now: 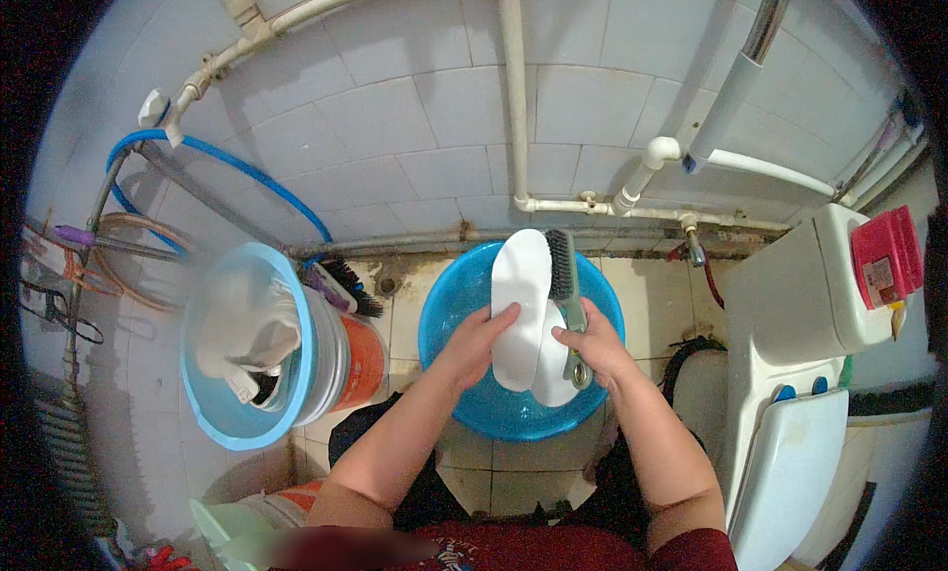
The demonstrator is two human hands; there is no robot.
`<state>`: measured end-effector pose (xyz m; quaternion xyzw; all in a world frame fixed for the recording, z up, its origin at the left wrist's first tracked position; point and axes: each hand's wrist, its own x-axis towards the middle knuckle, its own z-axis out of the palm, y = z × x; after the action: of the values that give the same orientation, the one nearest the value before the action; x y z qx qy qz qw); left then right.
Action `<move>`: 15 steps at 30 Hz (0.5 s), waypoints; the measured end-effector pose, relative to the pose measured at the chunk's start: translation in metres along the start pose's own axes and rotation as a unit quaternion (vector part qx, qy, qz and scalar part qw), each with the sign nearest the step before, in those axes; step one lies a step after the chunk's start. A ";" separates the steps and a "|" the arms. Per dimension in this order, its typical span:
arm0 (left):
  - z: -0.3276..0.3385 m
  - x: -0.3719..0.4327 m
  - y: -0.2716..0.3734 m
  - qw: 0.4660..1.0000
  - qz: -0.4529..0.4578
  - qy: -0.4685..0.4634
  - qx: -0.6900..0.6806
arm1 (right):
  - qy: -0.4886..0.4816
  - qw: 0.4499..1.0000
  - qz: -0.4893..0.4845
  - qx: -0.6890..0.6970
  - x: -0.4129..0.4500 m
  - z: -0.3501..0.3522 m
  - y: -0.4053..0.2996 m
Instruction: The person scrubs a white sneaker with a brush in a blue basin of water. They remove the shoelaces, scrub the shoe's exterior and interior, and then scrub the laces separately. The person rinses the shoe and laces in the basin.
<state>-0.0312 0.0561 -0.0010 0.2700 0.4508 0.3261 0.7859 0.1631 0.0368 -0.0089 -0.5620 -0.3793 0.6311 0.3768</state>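
Note:
Over a blue plastic basin point(452, 393) on the floor, my left hand point(474, 341) grips a white shoe insole point(521, 275) with the thumb across its face. A second white insole point(552, 378) sits partly behind the first, its upper part hidden. My right hand point(595, 341) holds a scrub brush by its grey-green handle point(577, 319); the dark bristles point(561, 263) face left, alongside the first insole. The right thumb also reaches the edge of the second insole. The basin's bottom is largely covered by the insoles and hands.
At left, a light blue basin point(296, 415) holding pale items rests on a bucket point(363, 363). A brush with black bristles point(355, 286) stands behind it. A toilet point(785, 452) with a red container point(885, 260) on its tank is at right. Pipes point(516, 112) run along the tiled wall.

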 end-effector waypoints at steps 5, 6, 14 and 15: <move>-0.007 0.009 -0.005 0.997 0.008 0.008 -0.076 | -0.018 0.998 0.042 0.053 0.005 -0.006 0.011; -0.007 0.010 -0.003 0.993 0.022 0.007 -0.114 | -0.031 0.994 0.066 0.079 0.007 -0.008 0.011; -0.018 0.010 0.022 0.970 0.082 0.104 -0.204 | -0.079 0.982 0.158 0.069 0.002 -0.020 0.021; -0.020 0.006 0.024 0.980 0.083 0.099 -0.153 | -0.049 0.987 0.136 0.076 0.002 -0.023 0.019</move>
<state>-0.0529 0.0791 0.0040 0.1489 0.4472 0.4807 0.7394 0.1847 0.0317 -0.0291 -0.5461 -0.2684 0.7305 0.3100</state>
